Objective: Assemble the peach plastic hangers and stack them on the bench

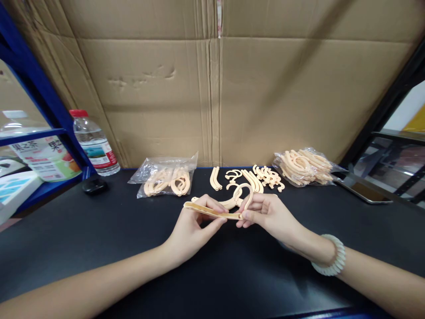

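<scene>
My left hand (191,230) pinches a long beige plastic hanger arm (199,208) between thumb and fingers, with its hollow edge turned towards me. My right hand (274,219) grips a beige curved hanger hook (249,192) at its lower end. The foot of the hook meets the right end of the arm; whether the two are locked together cannot be seen. Just behind my hands another beige hanger (229,204) lies on the black table (212,270), partly hidden by my fingers.
Farther back lie loose hanger arms (215,178), more arms (253,180) and a pile of small hooks (269,177). Clear bags of beige parts stand left (166,179) and right (305,166). A water bottle (96,144), a black mouse-like object (94,185) and a phone-like slab (365,192) flank them.
</scene>
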A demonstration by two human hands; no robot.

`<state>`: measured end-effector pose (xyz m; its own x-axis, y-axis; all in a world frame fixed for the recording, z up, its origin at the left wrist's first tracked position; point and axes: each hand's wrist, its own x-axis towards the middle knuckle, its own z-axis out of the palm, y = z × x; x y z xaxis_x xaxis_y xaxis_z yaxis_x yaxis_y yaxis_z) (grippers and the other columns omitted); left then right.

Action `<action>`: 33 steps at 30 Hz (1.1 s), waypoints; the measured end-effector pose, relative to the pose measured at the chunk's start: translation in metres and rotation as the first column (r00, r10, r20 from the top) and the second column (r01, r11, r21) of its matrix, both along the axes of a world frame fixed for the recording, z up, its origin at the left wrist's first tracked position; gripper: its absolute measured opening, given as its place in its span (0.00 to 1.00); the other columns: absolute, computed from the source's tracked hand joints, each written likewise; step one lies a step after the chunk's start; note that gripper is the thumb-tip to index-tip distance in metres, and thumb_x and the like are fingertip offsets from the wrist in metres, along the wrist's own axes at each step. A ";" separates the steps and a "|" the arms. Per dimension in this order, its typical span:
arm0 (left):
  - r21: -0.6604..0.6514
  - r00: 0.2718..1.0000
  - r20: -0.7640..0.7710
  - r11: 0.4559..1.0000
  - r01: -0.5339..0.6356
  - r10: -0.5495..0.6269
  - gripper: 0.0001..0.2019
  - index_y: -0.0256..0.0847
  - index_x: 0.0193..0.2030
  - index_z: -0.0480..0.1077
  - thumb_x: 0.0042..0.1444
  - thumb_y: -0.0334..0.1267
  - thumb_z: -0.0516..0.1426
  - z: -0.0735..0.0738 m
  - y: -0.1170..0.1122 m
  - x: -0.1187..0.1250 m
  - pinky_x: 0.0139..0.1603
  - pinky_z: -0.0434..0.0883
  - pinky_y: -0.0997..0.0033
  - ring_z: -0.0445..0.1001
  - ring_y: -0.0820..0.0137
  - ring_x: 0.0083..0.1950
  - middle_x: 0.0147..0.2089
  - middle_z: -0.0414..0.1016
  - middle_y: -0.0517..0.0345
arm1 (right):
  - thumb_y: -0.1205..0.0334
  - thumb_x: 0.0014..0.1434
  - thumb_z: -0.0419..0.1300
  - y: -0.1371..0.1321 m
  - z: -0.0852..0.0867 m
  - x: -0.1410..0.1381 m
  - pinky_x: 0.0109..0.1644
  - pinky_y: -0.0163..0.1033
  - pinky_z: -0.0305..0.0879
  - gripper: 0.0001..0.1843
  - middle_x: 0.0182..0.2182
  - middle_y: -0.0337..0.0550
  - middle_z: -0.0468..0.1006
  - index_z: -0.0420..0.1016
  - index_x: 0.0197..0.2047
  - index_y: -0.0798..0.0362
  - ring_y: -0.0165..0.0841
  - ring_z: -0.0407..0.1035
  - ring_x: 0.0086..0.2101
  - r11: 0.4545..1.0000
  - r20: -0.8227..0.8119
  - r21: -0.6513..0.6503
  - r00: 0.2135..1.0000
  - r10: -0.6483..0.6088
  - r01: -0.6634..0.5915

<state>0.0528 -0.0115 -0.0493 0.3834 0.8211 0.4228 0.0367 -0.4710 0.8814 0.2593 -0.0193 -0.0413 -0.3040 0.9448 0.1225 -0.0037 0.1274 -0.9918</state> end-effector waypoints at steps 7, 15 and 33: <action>-0.077 0.998 0.066 0.997 0.020 -0.015 0.06 0.39 0.34 0.68 0.55 0.35 0.62 -0.001 -0.003 0.003 0.42 0.74 0.70 0.76 0.68 0.40 0.36 0.71 0.58 | 0.56 0.50 0.70 0.000 0.000 -0.002 0.31 0.35 0.73 0.13 0.24 0.41 0.79 0.74 0.30 0.56 0.32 0.76 0.25 1.000 -0.018 0.012 1.000 -0.015 0.015; -0.232 0.978 0.207 0.973 0.015 0.034 0.12 0.39 0.36 0.65 0.51 0.35 0.65 -0.001 0.000 0.006 0.45 0.73 0.72 0.76 0.70 0.41 0.35 0.75 0.61 | 0.52 0.51 0.69 -0.002 0.000 -0.003 0.35 0.40 0.74 0.14 0.31 0.46 0.81 0.80 0.33 0.55 0.35 0.77 0.30 1.000 -0.078 -0.003 0.997 -0.022 0.022; -0.319 0.971 0.218 0.947 -0.021 0.095 0.18 0.40 0.41 0.62 0.49 0.35 0.67 -0.001 -0.001 0.005 0.41 0.73 0.73 0.77 0.69 0.41 0.33 0.76 0.61 | 0.55 0.54 0.67 0.009 -0.002 0.006 0.29 0.34 0.68 0.13 0.24 0.38 0.74 0.80 0.39 0.54 0.26 0.65 0.23 0.990 -0.058 0.104 0.994 -0.088 0.093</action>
<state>0.0576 -0.0123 -0.0505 0.2555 0.9435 0.2112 -0.1629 -0.1733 0.9713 0.2655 -0.0105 -0.0431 -0.2083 0.9487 0.2377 -0.0397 0.2347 -0.9713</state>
